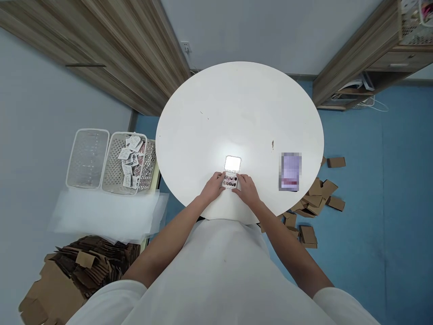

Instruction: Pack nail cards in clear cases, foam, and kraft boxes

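On the white oval table (237,99), close to its near edge, a small clear case (230,186) stands with its hinged lid (233,163) raised and shining in the light. Inside the case lie rows of several tiny dark and pinkish pieces, too small to name. My left hand (214,186) grips the case's left side, fingers at the upper corner and thumb near the lower one. Its right side is held in the same way by my right hand (248,189).
A pixelated purple rectangle (290,171) is at the table's right. Left of the table are a white basket (111,164) of tagged packets, translucent sheets (108,214) and stacked flattened cardboard (101,266). Small cardboard boxes (314,198) litter the blue floor at right.
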A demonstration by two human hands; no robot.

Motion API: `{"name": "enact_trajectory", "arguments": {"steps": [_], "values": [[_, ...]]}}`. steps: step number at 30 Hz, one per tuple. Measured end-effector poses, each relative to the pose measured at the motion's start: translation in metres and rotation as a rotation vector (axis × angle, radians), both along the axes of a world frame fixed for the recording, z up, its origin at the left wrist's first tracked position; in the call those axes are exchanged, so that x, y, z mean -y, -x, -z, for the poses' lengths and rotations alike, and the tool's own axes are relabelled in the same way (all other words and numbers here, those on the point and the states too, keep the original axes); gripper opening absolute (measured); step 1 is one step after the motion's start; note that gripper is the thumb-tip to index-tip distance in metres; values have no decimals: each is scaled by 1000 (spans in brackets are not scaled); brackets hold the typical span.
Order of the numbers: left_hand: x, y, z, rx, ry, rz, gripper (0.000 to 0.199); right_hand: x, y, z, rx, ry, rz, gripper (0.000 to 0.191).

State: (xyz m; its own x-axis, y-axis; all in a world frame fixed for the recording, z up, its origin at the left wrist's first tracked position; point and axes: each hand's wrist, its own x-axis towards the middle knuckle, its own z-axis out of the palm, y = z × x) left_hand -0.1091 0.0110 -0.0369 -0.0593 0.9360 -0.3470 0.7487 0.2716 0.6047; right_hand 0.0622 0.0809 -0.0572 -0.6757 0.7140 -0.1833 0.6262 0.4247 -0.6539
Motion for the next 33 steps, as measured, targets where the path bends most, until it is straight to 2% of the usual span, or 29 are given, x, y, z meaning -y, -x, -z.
{"name": "enact_trajectory", "arguments": {"steps": [6,9,13,17,20,26,33], "values": [[1,-3,1,-8,-7,22,62,4,2,-2,12,7,28,61],[4,-4,1,15,-18,3,66,7,3,-6,5,37,73,63],[8,-7,3,116,-7,-164,72,13,6,-10,-68,203,213,71],[11,-8,4,182,62,-306,53,17,12,-10,-119,440,400,64],[16,-6,2,254,74,-379,43,24,13,-11,-166,517,454,60],[37,0,-14,496,-17,-511,40,48,10,-31,-332,503,485,57],[53,16,-33,587,-121,-525,38,68,20,-58,-424,426,469,54]]}}
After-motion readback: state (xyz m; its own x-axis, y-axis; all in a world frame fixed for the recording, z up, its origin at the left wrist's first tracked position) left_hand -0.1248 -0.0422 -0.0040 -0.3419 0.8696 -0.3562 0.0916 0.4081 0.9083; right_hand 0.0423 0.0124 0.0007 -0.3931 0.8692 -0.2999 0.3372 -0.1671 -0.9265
